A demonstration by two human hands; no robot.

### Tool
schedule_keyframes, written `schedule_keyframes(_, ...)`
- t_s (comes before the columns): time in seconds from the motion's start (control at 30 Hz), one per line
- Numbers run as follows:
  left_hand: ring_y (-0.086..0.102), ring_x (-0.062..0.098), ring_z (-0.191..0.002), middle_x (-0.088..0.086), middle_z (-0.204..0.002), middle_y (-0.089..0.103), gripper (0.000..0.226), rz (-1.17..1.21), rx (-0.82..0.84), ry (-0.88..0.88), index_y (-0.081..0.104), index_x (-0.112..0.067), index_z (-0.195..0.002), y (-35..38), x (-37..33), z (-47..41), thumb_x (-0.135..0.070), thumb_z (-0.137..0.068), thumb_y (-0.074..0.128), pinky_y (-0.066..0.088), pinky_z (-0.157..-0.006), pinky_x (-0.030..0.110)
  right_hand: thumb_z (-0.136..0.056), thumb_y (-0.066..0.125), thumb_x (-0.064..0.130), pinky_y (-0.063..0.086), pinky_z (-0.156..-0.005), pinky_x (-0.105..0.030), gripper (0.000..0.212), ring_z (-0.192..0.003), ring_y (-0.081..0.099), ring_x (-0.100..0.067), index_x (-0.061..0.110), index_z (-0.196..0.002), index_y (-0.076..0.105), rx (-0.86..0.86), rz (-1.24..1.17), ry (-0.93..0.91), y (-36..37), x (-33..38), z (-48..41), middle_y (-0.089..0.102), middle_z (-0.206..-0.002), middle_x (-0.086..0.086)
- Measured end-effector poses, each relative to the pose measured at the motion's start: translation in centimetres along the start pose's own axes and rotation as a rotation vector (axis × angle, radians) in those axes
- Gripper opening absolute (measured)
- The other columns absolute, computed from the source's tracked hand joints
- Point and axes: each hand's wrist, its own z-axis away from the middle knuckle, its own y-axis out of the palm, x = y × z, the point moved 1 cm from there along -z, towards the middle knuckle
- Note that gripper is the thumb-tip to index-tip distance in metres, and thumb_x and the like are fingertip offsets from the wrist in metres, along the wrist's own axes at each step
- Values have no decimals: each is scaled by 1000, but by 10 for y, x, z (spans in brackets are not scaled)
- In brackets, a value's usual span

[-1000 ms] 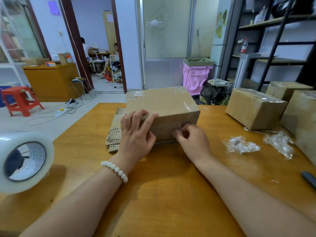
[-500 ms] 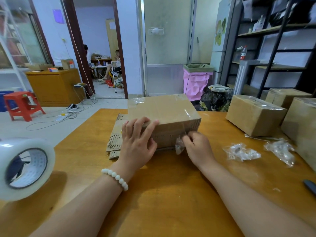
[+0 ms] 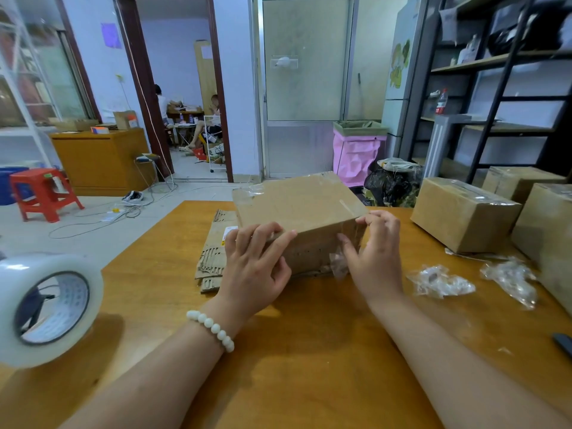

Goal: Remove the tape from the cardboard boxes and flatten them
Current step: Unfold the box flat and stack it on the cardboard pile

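On the table (image 3: 309, 351) box (image 3: 297, 199) lies crosswise, left hand (image 3: 252, 274) pressing, right hand (image 3: 376, 258) seemingly gripping

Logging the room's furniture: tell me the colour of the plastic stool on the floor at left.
The stool is red, clearest in the head view.

The desk (image 3: 309, 366) bore a taped box (image 3: 297, 199) near its far edge beside flattened cardboard (image 3: 213, 252), a tape roll (image 3: 37, 264) at the left edge, tape wads (image 3: 439, 281) (two) and boxes (image 3: 464, 212) toward the right.
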Motion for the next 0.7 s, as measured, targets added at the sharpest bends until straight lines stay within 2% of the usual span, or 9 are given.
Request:
schedule_keyframes(0.13,44,23,-106,-1,-117,49,41,40,3,8,54,-21,-121,0,-3,0,-18,-80,56,34,-91,41,-80,70,10,43,-74,-28,17,-105,49,-33,2,-90,59,36,51,17,-2,0,-3,45,-117,-22)
schedule_keyframes(0.33,44,22,-101,-2,-112,49,34,32,-6,5,56,-18,-120,-1,-5,-3,-25,-87,57,34,-90,37,-82,63,4,47,-82,-36,9,-105,42,-29,2,-83,54,48,-17,61,-1,5,-6,40,-115,-21)
schedule_keyframes(0.43,44,22,-99,-1,-110,50,31,43,-19,18,67,-12,-115,-2,-6,-4,-25,-88,58,35,-89,36,-81,61,11,50,-81,-39,10,-102,39,-20,8,-81,51,38,-54,71,-4,3,-5,38,-114,-14)
schedule_keyframes(0.5,44,22,-98,0,-109,50,30,55,-19,15,71,-8,-111,-3,-6,-4,-23,-89,58,36,-89,36,-79,58,27,50,-79,-36,18,-101,39,-17,9,-80,53,21,-33,41,-6,1,-3,40,-112,-13)
schedule_keyframes(0.6,44,22,-97,0,-108,50,29,73,-23,14,72,-6,-109,-3,-5,-4,-21,-89,57,39,-87,35,-79,55,47,46,-83,-35,40,-104,47,-26,7,-81,57,-5,10,3,-8,-3,-3,46,-109,-14)
schedule_keyframes(0.7,45,22,-97,1,-108,50,29,81,-22,14,72,-6,-109,-2,-5,-5,-19,-89,57,40,-86,35,-84,56,44,43,-85,-36,40,-103,50,-31,5,-81,60,-25,31,-25,-8,-7,-6,51,-106,-17)
